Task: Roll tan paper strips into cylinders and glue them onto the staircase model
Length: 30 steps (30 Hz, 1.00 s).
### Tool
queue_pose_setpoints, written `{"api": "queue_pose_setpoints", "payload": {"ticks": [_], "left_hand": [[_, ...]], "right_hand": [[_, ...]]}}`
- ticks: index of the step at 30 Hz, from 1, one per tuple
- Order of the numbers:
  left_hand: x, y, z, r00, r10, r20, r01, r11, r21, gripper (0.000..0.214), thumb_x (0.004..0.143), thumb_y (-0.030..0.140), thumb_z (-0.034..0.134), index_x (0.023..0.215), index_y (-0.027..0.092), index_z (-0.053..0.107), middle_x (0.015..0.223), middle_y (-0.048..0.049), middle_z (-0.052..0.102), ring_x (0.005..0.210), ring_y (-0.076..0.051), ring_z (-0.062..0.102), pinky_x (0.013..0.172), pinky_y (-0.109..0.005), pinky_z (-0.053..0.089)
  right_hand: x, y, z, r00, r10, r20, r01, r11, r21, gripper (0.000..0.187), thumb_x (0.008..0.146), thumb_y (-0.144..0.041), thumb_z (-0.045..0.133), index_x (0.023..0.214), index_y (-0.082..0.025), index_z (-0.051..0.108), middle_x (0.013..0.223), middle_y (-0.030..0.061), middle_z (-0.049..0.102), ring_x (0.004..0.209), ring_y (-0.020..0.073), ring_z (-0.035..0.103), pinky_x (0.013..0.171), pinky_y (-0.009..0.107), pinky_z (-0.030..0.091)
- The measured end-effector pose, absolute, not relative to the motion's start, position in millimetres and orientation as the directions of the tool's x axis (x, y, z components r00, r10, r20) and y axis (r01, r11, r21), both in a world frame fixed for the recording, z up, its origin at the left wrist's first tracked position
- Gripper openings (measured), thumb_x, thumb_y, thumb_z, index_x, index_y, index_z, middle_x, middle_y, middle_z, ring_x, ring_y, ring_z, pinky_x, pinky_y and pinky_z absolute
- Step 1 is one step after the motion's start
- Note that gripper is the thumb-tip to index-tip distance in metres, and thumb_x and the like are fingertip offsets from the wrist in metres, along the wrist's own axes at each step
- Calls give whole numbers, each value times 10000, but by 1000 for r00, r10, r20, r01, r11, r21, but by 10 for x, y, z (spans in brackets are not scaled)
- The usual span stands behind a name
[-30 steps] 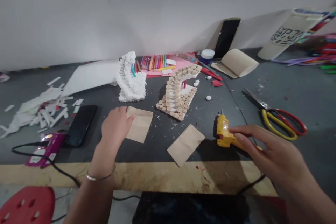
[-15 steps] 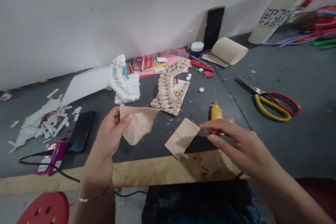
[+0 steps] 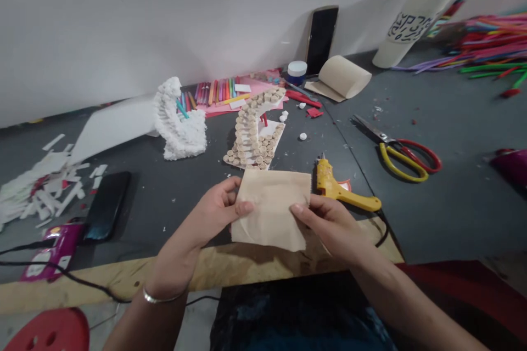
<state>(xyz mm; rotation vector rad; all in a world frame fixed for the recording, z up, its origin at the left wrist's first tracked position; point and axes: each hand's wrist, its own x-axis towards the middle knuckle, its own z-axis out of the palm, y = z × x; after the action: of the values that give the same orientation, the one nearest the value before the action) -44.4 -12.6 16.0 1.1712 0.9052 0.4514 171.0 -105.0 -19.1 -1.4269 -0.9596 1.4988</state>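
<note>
A squarish piece of brown paper [image 3: 274, 211] is held up flat over the table's front edge. My left hand [image 3: 218, 205] pinches its left side, thumb on top and fingers behind. At its right side, my right hand [image 3: 329, 222] grips it the same way, with the fingertips hidden behind the paper. Just beyond the right hand lies a yellow hot glue gun [image 3: 329, 181], its nozzle pointing away. Behind the paper stands a small curved staircase model covered in tan discs [image 3: 251, 137]. A similar white, fluffy-textured model [image 3: 179, 126] stands to its left.
Open scissors [image 3: 395, 148] with red and yellow handles lie at the right. Further back are a brown paper roll [image 3: 346, 77], a blue jar [image 3: 297, 72], a propped phone [image 3: 323, 38] and a tall cup [image 3: 411, 27]. White scraps [image 3: 53, 192] and another phone [image 3: 107, 203] lie left.
My right hand has moved left and now grips the paper, which is spread flat between both hands. The second brown piece no longer shows on the table. The view has shifted slightly right.
</note>
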Motion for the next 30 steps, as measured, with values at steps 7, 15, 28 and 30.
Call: {"api": "queue_pose_setpoints", "payload": {"ticks": [7, 15, 28, 30], "left_hand": [[-405, -81, 64, 525, 791, -315, 97, 312, 945, 457, 730, 414, 789, 1079, 174, 617, 762, 0, 677, 554, -104, 583, 477, -192, 477], [-436, -56, -53, 536, 773, -340, 152, 308, 939, 320, 749, 435, 756, 874, 147, 697, 654, 4, 638, 476, -88, 531, 437, -199, 464], [-498, -128, 1, 610, 720, -332, 157, 301, 941, 185, 791, 165, 583, 812, 207, 761, 620, 14, 635, 457, -60, 493, 455, -171, 376], [-505, -131, -8, 623, 703, -342, 136, 333, 933, 180, 777, 145, 570, 788, 206, 739, 554, 37, 581, 437, -61, 479, 443, -166, 358]], "right_hand": [[1766, -1040, -155, 77, 955, -286, 128, -294, -947, 384, 840, -541, 616, 724, -177, 657, 655, 8, 592, 596, 121, 503, 533, 237, 406], [1750, -968, -117, 88, 969, -232, 92, -240, -966, 235, 845, -421, 637, 862, -190, 671, 743, 8, 648, 637, 121, 549, 560, 227, 432], [1858, -1062, -326, 67, 969, -237, -181, -222, -958, 108, 869, -341, 676, 941, -284, 733, 931, 5, 721, 731, 112, 629, 601, 199, 458], [1879, -1068, -330, 47, 968, -248, -185, -235, -954, 111, 883, -355, 664, 927, -287, 740, 928, 4, 724, 730, 107, 628, 600, 195, 451]]}}
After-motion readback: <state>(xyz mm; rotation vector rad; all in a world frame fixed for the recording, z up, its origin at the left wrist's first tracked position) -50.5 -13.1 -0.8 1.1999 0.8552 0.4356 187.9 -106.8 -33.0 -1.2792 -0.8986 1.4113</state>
